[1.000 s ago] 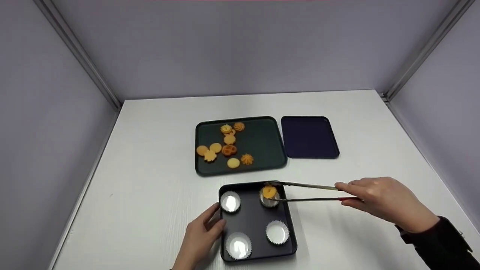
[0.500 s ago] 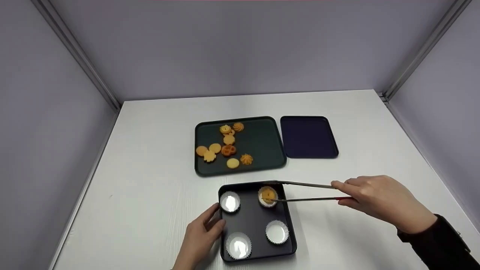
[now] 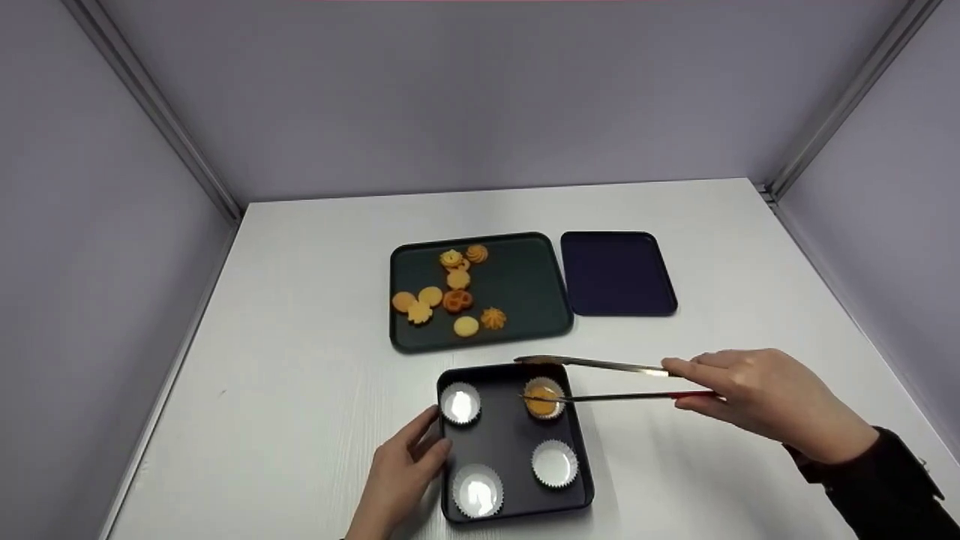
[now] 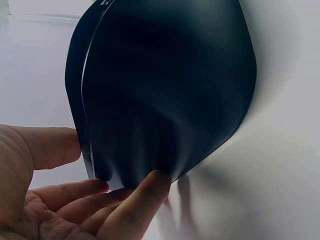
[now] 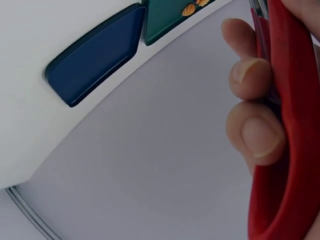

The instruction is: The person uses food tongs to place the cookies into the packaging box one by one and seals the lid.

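Observation:
My right hand grips a pair of metal tongs with red handles. Their arms stand spread over the dark baking tray. One arm crosses above the far rim, while the other overlaps an orange-yellow cookie lying in the far right white paper cup. My left hand holds the tray by its left side, thumb and fingertips at the wall, as the left wrist view also shows. Three other cups, far left, near left and near right, hold nothing.
Behind the baking tray lies a dark green tray with several cookies, including a pretzel-shaped one and a swirled one. Beside it is a navy tray. Grey partition walls enclose the white table.
The tongs' arms have spread apart, and the cookie has been let go into the far right cup. That cup has shifted slightly. My left hand stays on the tray.

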A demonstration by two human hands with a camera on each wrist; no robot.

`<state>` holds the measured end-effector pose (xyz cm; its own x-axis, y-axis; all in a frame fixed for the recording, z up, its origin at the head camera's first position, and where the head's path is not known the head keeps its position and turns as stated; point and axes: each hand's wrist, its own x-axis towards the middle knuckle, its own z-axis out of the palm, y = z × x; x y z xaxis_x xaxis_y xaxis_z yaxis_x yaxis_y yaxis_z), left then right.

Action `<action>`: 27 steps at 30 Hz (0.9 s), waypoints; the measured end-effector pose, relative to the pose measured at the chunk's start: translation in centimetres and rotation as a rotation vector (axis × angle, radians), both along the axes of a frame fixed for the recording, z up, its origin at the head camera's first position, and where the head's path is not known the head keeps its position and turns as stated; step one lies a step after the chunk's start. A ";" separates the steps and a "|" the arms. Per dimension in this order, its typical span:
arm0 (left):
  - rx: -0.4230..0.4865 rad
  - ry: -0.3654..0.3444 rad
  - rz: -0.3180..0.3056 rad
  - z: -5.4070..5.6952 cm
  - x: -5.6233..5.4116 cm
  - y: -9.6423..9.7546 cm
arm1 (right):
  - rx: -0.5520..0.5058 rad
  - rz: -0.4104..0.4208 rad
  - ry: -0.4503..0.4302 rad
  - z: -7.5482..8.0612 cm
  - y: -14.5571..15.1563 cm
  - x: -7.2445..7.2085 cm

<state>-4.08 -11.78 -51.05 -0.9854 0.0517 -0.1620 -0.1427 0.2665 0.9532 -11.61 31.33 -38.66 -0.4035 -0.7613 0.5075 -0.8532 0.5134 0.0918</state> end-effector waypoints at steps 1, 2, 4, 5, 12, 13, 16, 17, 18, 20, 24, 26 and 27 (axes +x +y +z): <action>0.002 0.001 0.001 0.0 0.0 0.0 | -0.014 0.002 0.006 -0.1 0.0 -0.1; 0.003 0.001 0.001 0.0 0.0 0.0 | -0.028 0.002 0.011 -0.2 -0.1 -0.3; -0.003 0.003 0.001 0.1 0.0 0.0 | -0.051 -0.013 0.014 -0.4 -0.1 -0.6; -0.006 0.003 0.001 0.1 0.0 0.0 | -0.061 -0.024 0.016 -0.5 -0.2 -0.8; -0.022 -0.008 -0.001 0.0 0.0 0.1 | -0.093 -0.134 0.040 -1.7 -0.6 -2.1; -0.022 -0.014 -0.002 0.0 -0.1 0.1 | -0.096 -0.141 0.038 -1.8 -0.7 -2.3; -0.023 -0.027 -0.009 -0.1 -0.1 0.1 | -0.089 -0.171 0.008 -2.0 -1.1 -2.8; -0.028 -0.027 -0.011 -0.1 -0.1 0.1 | -0.085 -0.181 -0.004 -2.1 -1.3 -3.0; -0.028 -0.020 -0.012 -0.1 -0.1 0.1 | -0.080 -0.192 -0.014 -2.1 -1.5 -3.2; -0.024 -0.008 -0.012 -0.1 -0.1 0.0 | -0.070 -0.214 -0.036 -2.3 -2.0 -3.5; -0.011 0.004 -0.007 0.0 0.0 0.0 | -0.038 -0.247 -0.076 -2.7 -2.9 -4.2; -0.007 0.003 -0.002 0.0 0.0 0.0 | -0.022 -0.254 -0.100 -3.0 -3.4 -4.5; -0.006 0.003 0.000 0.0 0.0 0.0 | -0.013 -0.258 -0.111 -3.1 -3.5 -4.7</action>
<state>-4.09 -11.74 -51.05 -0.9859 0.0503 -0.1596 -0.1403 0.2719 0.9521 -16.31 27.78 -41.79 -0.6367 -0.6199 0.4585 -0.6988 0.7153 -0.0033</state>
